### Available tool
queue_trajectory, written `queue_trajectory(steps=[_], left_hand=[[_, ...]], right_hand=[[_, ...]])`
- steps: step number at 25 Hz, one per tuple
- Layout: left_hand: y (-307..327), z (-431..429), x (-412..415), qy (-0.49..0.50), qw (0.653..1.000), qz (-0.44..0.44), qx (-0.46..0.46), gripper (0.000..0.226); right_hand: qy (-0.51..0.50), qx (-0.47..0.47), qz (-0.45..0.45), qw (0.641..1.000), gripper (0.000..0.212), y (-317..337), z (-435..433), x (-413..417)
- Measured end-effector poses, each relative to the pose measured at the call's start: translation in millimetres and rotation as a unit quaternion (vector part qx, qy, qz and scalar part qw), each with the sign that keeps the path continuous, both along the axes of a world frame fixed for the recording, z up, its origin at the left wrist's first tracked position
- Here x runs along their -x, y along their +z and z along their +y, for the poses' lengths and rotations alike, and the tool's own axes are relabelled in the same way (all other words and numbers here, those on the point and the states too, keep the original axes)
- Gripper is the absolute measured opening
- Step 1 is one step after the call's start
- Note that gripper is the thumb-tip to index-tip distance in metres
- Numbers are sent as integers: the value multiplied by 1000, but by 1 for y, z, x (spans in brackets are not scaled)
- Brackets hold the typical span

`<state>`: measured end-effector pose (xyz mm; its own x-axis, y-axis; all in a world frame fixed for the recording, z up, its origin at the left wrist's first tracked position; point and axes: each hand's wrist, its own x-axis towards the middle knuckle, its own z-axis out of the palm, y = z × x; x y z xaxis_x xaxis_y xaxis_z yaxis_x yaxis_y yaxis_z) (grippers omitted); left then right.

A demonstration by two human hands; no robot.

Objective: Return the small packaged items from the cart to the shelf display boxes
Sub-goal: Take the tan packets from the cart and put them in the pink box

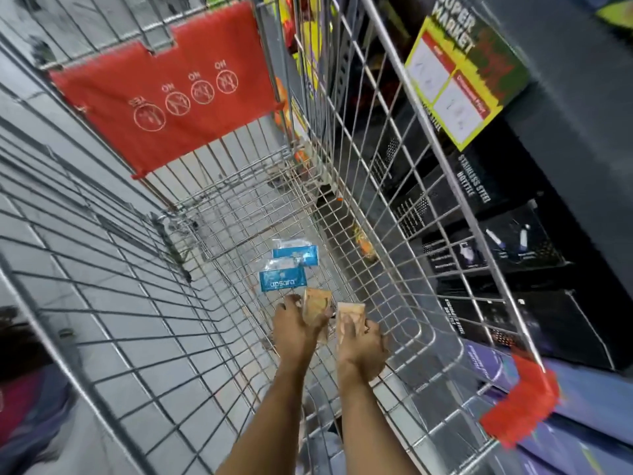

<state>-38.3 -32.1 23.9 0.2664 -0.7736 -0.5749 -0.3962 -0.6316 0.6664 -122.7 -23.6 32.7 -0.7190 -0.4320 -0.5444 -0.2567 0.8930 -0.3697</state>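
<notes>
Hands should lift slowly: left hand [297, 325] pinches one tan packet [317, 310], right hand [363, 344] pinches another tan packet [349, 318], blue packets [282, 281] wait in the cart [394, 207].

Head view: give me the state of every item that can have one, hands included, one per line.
Left hand: closed on a tan packet, down inside the cart.
Right hand: closed on a second tan packet.
Near blue packet: lying flat on the cart floor, untouched.
Far blue packet: flat on the floor, partly overlapped by the near one.
Red child-seat flap: folded up against the cart's end.
</notes>
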Motion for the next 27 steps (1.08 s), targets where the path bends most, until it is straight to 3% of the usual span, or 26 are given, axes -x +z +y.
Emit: queue_trajectory(steps=[4, 9, 13, 16, 22, 27], left_hand=[[1, -5, 0, 20, 1000, 2, 1, 54], [19, -14, -1, 56, 997, 46, 23, 39], [66, -26, -2, 120, 987, 104, 34, 34], [132, -33, -3, 137, 973, 136, 123, 25], [276, -54, 28, -14, 955, 167, 243, 37], [368, -65, 118, -145, 917, 208, 308, 37]], right_hand=[[-34, 37, -73, 996, 45, 0, -5, 4], [-60, 92, -95, 989, 41, 24, -17, 8], [-78, 172, -114, 975, 34, 85, -30, 15], [-34, 237, -88, 967, 30, 154, -30, 19], [-28, 347, -6, 937, 26, 294, -16, 60], [-136, 389, 48, 910, 33, 375, 7, 134]])
